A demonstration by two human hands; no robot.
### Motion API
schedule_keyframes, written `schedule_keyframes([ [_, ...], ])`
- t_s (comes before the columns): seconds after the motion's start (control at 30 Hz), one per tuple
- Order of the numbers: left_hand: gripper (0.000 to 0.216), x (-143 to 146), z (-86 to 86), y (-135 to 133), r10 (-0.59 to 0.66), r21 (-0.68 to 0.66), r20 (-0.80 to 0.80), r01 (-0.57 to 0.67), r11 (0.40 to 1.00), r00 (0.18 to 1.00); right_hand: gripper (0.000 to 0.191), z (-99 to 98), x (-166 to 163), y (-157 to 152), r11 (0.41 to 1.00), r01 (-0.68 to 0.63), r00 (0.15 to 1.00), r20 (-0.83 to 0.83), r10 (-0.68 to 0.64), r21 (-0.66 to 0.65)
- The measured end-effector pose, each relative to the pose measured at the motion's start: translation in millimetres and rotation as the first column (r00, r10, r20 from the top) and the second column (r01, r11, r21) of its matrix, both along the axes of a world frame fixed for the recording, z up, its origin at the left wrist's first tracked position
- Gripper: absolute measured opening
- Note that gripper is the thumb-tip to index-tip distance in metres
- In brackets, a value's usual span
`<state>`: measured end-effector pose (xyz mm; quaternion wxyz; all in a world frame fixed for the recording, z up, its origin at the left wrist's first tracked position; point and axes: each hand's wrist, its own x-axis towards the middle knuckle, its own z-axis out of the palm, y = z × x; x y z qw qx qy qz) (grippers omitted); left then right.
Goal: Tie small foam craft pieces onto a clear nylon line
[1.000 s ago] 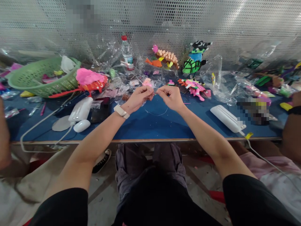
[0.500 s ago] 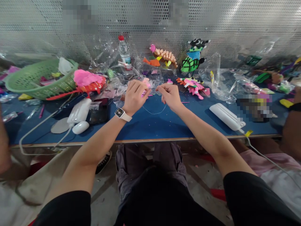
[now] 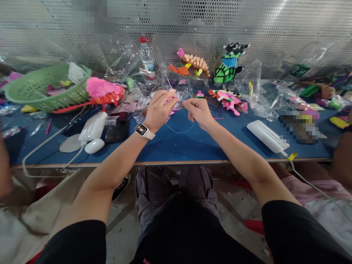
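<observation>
Both my hands are raised over the middle of the blue table (image 3: 176, 146). My left hand (image 3: 159, 110), a watch on its wrist, is curled shut around a small pink piece (image 3: 171, 110) that peeks out between the fingers. My right hand (image 3: 198, 110) is pinched shut close beside it, holding a thin clear thread (image 3: 180, 130) that sags in a loop down to the table between the two hands. Crumpled clear plastic bags (image 3: 178, 91) lie just behind my fingers.
A green basket (image 3: 41, 91), pink and red foam figures (image 3: 104, 93), a water bottle (image 3: 146, 58) and finished foam animals (image 3: 209, 68) line the back. White devices (image 3: 93, 126), (image 3: 266, 136), a mouse (image 3: 94, 146), a cable and a dark phone (image 3: 117, 130) lie near me. Other people's arms (image 3: 342, 157) show at both edges.
My left hand has turned over, so its back and the watch face now point up, and it closed more tightly round the pink piece. My right hand stayed nearly still.
</observation>
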<state>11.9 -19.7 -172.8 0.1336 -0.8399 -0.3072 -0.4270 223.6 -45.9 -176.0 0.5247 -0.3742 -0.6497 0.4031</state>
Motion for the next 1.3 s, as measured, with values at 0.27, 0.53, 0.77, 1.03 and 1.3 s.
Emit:
schedule_keyframes([
  [0.27, 0.033, -1.8, 4.4, 0.5, -0.035, -0.083, 0.018, 0.036, 0.996, 0.999, 0.048, 0.4, 6.4, 2.0, 0.992, 0.045, 0.991, 0.117, -0.060, 0.122],
  [0.53, 0.026, -0.8, 5.6, 6.5, -0.242, -0.525, 0.437, 0.465, 0.713, 0.866, 0.050, 12.9, 17.4, -0.6, 0.949, 0.056, 0.958, 0.250, -0.138, 0.310],
  [0.77, 0.020, 0.6, 3.7, 6.5, -0.276, -0.530, 0.506, 0.547, 0.648, 0.817, 0.055, 14.5, 16.2, -1.9, 0.952, 0.055, 0.968, 0.217, -0.125, 0.302],
  [1.03, 0.030, -2.7, -4.4, 5.8, -0.074, -0.205, 0.125, 0.099, 0.974, 0.989, 0.048, 0.3, 11.5, 5.7, 0.987, -0.025, 0.990, 0.138, 0.003, 0.161],
  [1.3, 0.039, -2.0, -0.1, 0.2, -0.099, -0.186, 0.186, 0.134, 0.973, 0.978, 0.056, 5.5, 11.9, 3.0, 0.981, 0.012, 0.990, 0.132, -0.038, 0.192],
])
